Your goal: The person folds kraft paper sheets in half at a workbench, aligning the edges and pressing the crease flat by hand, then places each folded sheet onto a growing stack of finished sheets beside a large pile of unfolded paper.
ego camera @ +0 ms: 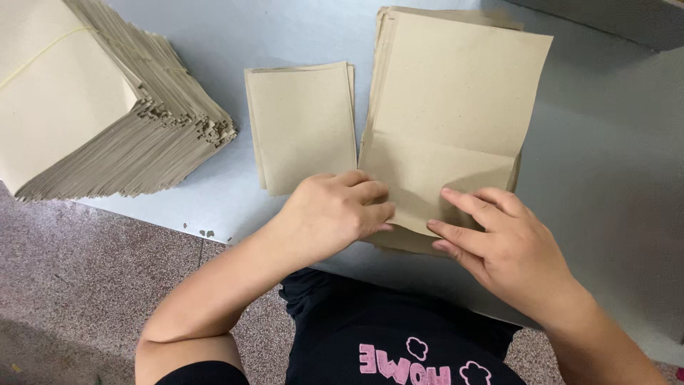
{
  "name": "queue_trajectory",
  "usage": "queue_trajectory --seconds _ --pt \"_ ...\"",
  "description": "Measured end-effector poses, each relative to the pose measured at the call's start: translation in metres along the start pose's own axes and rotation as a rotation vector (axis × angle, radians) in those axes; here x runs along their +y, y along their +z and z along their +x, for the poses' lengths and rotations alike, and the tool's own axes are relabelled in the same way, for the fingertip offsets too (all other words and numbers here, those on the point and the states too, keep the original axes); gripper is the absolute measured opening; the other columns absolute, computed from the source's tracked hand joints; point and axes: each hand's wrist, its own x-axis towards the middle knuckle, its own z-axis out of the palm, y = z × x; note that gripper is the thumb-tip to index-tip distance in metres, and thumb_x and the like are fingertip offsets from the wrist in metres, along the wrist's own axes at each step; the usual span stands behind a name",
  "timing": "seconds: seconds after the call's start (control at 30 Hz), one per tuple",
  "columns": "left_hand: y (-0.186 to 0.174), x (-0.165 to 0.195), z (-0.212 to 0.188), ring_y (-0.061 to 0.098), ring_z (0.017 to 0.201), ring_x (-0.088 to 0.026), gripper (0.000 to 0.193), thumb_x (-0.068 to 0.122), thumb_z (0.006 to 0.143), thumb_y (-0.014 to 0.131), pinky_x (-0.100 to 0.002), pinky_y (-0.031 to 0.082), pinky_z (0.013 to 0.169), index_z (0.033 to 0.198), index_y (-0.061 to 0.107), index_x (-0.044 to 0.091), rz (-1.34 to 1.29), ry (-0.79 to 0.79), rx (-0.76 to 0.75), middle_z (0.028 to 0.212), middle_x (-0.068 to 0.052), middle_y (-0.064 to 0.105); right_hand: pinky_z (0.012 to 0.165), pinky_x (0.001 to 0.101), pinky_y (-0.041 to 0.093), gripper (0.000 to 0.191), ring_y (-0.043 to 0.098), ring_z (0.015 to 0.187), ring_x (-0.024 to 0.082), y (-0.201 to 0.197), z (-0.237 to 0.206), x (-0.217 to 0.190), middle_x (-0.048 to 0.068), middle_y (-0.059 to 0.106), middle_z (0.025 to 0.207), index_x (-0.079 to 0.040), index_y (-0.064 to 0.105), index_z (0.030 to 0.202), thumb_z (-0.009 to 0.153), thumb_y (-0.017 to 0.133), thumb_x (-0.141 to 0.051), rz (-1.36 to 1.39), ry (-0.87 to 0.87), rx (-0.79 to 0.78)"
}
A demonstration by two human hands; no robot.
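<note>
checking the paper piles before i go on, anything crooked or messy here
The big tied stack at far left is fanned out, its edges stepped and ragged. The sheet under the left hand and right hand sits slightly skewed on its pile. Nothing looks torn or spilled.

My left hand (335, 214) lies palm down near the table's near edge, fingers curled together and pointing right, forearm bare and bent at the elbow. My right hand (509, 246) rests beside it, fingers (467, 203) stretched flat and pointing left, wrist angled in from the right.
</note>
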Motion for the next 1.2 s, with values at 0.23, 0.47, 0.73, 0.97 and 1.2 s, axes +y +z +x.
queue_trajectory --seconds 0.23,0.47,0.73,0.97,1.2 --pt "0.001 0.002 -0.001 0.068 0.101 -0.025 0.025 0.039 0.083 0.081 -0.037 0.057 0.079 0.091 0.076 0.016 -0.122 -0.09 0.044 0.107 -0.004 0.07 0.089 0.0395 0.052 0.033 0.061 0.107 0.029 0.006 0.002 0.011 0.002 0.069 0.127 -0.023 0.08 0.105 0.075 0.08 -0.036 0.107 0.002 -0.029" --pt "-0.007 0.005 0.0 0.066 0.107 -0.03 0.043 0.036 0.07 0.086 -0.04 0.055 0.086 0.104 0.075 0.012 -0.165 -0.106 -0.019 0.114 -0.008 0.07 0.092 0.0425 0.05 0.052 0.058 0.11 0.03 0.008 0.007 0.018 0.004 0.061 0.133 -0.024 0.077 0.112 0.064 0.085 -0.044 0.064 0.009 -0.127" --pt "-0.006 0.003 -0.001 0.064 0.113 -0.031 0.048 0.034 0.065 0.087 -0.041 0.055 0.09 0.104 0.073 0.012 -0.2 -0.124 -0.061 0.118 -0.007 0.07 0.093 0.0415 0.051 0.061 0.057 0.11 0.029 0.005 0.007 0.023 0.003 0.061 0.132 -0.022 0.074 0.117 0.062 0.086 -0.045 0.087 -0.014 -0.134" --pt "0.013 -0.01 -0.003 0.067 0.099 -0.024 0.018 0.018 0.079 0.079 -0.037 0.055 0.083 0.096 0.072 0.015 -0.063 -0.161 0.012 0.105 -0.001 0.068 0.091 0.041 0.051 0.064 0.057 0.107 0.028 0.004 0.009 0.025 0.003 0.061 0.131 -0.021 0.073 0.119 0.061 0.087 -0.045 0.09 -0.039 -0.159" --pt "0.016 -0.011 0.006 0.064 0.088 -0.027 0.024 0.033 0.082 0.084 -0.041 0.053 0.076 0.086 0.07 0.013 -0.154 -0.227 -0.007 0.09 -0.002 0.064 0.088 0.038 0.053 0.053 0.058 0.104 0.025 0.003 0.008 0.025 0.0 0.061 0.13 -0.023 0.075 0.115 0.066 0.086 -0.04 0.107 -0.035 -0.136"
